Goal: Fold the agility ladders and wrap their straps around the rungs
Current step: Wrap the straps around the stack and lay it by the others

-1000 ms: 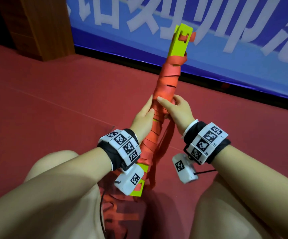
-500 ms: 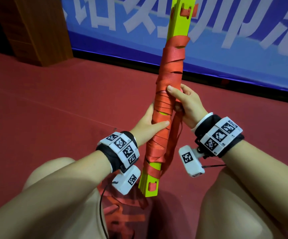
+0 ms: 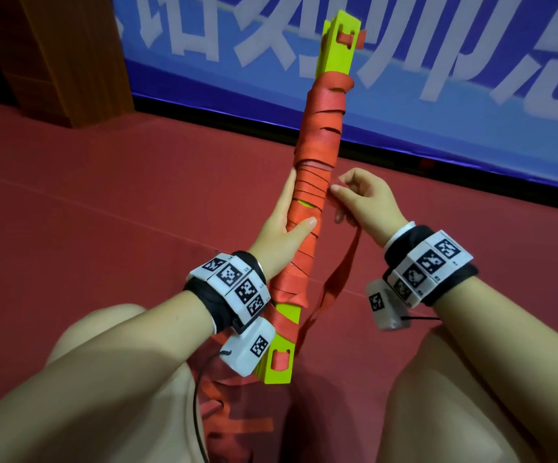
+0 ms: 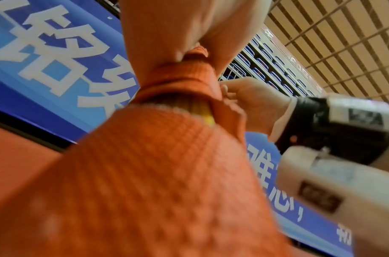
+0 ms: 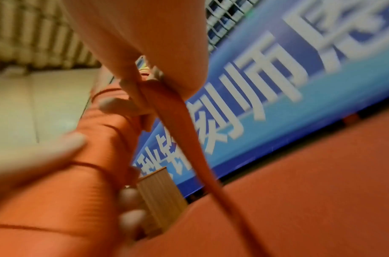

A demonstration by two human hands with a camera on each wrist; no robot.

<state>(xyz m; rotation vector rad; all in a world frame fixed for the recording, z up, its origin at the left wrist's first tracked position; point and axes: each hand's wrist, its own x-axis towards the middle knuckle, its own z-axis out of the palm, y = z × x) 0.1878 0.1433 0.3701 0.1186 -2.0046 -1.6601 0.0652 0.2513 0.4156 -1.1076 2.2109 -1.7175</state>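
Note:
A bundle of yellow-green ladder rungs (image 3: 337, 45) stands tilted in front of me, most of its length wound in orange-red strap (image 3: 321, 138). My left hand (image 3: 284, 228) grips the bundle at its middle, thumb across the front. Just right of the bundle, my right hand (image 3: 361, 202) pinches the loose strap (image 3: 337, 279), which hangs down toward the bundle's lower end. The left wrist view is filled by the wrapped bundle (image 4: 167, 156), with the right hand (image 4: 250, 99) beyond it. In the right wrist view the strap (image 5: 189, 135) runs from the pinch, beside the bundle (image 5: 101, 139).
I am low over a red floor mat (image 3: 103, 212), my knees on both sides. More orange strap (image 3: 237, 426) lies on the floor between them. A blue banner (image 3: 471, 105) with white characters runs along the back, and a wooden cabinet (image 3: 70, 55) stands at the upper left.
The bundle has turned more upright. My right hand has come off the bundle and moved a little right, holding the strap. My left hand has kept its grip on the middle.

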